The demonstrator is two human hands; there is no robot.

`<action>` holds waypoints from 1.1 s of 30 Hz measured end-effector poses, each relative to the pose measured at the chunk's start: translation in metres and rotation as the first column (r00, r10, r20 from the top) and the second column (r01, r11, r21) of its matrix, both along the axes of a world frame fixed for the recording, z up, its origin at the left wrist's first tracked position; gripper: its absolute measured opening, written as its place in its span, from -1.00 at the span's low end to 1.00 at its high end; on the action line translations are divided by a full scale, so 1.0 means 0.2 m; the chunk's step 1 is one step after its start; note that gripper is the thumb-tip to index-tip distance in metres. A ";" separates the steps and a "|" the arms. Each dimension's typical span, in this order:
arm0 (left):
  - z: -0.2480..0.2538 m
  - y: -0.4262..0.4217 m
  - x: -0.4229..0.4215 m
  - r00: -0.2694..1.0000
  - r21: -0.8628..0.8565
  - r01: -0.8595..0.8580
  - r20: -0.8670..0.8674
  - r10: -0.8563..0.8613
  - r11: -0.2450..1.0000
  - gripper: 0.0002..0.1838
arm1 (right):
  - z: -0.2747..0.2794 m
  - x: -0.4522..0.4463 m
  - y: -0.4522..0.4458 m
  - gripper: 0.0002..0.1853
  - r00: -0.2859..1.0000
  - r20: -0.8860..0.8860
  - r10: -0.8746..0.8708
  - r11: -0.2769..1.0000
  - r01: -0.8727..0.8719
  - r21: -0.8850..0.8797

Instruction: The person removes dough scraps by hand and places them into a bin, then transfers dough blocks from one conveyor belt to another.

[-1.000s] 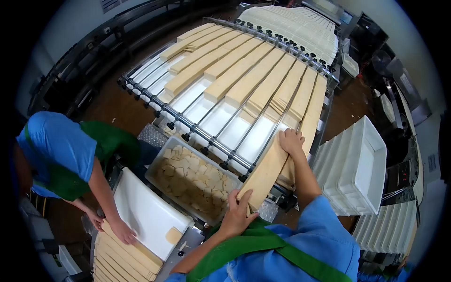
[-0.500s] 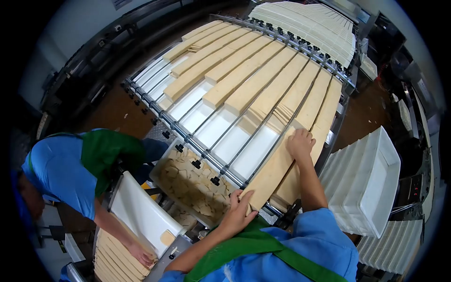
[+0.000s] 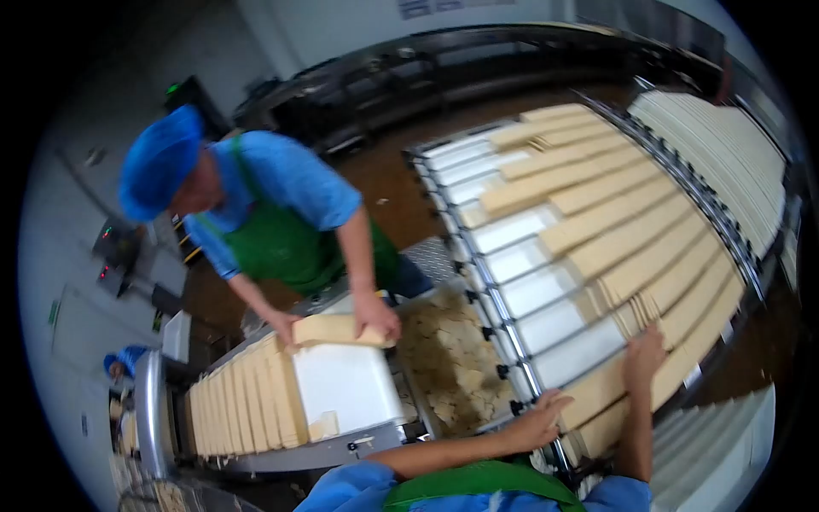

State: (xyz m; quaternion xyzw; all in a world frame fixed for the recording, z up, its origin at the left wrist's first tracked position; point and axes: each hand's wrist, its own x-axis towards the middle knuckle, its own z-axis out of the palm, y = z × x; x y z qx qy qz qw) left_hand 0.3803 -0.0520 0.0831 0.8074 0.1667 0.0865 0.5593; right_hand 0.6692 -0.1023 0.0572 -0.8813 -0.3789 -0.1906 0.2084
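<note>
A long row of thin, pale dough sheets (image 3: 595,394) lies on edge in a lane of the white slatted rack. At its near end is my left hand (image 3: 536,424), fingers bent around the corner of the row; motion blurs the contact. Farther up the same row rests my right hand (image 3: 644,358), its fingers curled over the sheets. Just beyond it, a few loose sheets (image 3: 638,312) lean at a slant. Parallel rows of the same sheets (image 3: 636,260) fill the neighbouring lanes, divided by thin metal rods.
Across from me, a co-worker in a green apron (image 3: 294,247) holds a stack of sheets (image 3: 339,329) over a white conveyor (image 3: 348,384). More sheets (image 3: 243,401) line the conveyor. A bin of scraps (image 3: 456,363) stands between us. White trays (image 3: 717,444) are at my right.
My view has swung left, bringing more of the co-worker into sight. The co-worker has straightened and lifted a stack of sheets with both hands. My hands stay at the same row.
</note>
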 end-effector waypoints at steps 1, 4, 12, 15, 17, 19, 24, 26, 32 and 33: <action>-0.02 0.00 0.00 1.000 0.024 0.003 0.017 -0.003 1.000 -0.28 | 0.05 0.09 0.03 -0.36 0.967 -0.229 -0.114 0.989 0.089 -0.114; -0.04 0.00 0.03 1.000 -0.005 0.024 -0.007 -0.024 1.000 -0.28 | 0.13 0.22 0.10 -0.37 0.925 -0.201 -0.321 0.853 0.190 -0.486; -0.04 -0.01 0.03 1.000 -0.003 0.011 0.013 -0.011 1.000 -0.30 | 0.25 0.17 0.14 -0.36 0.941 -0.040 -0.337 0.706 0.225 -0.671; -0.06 -0.02 0.04 1.000 0.012 0.008 0.013 -0.008 1.000 -0.31 | 0.22 0.21 0.12 -0.38 0.966 0.039 -0.255 0.640 0.199 -0.742; -0.05 0.00 0.03 1.000 0.001 0.017 -0.001 -0.017 1.000 -0.32 | 0.17 0.24 0.11 -0.42 0.972 0.053 -0.227 0.675 0.196 -0.711; -0.02 -0.01 0.03 1.000 -0.024 0.019 -0.010 -0.020 1.000 -0.32 | 0.14 0.27 0.11 -0.45 0.978 0.075 -0.193 0.700 0.191 -0.688; -0.03 -0.03 0.05 0.999 0.047 0.007 -0.049 -0.005 0.999 -0.32 | 0.14 0.29 0.14 -0.51 0.985 0.119 -0.124 0.668 0.172 -0.724; -0.01 -0.02 0.05 0.998 0.053 0.014 -0.070 -0.010 0.998 -0.32 | 0.16 0.29 0.14 -0.51 0.985 0.118 -0.127 0.617 0.172 -0.768; -0.29 -0.07 0.19 0.988 0.062 0.013 0.154 -0.023 0.998 -0.29 | 0.13 0.22 0.08 -0.38 0.904 -0.283 -0.322 0.868 0.162 -0.470; -0.27 -0.07 0.18 0.987 0.055 0.009 0.158 -0.017 0.998 -0.29 | 0.07 0.20 0.05 -0.38 0.906 -0.277 -0.320 0.865 0.160 -0.475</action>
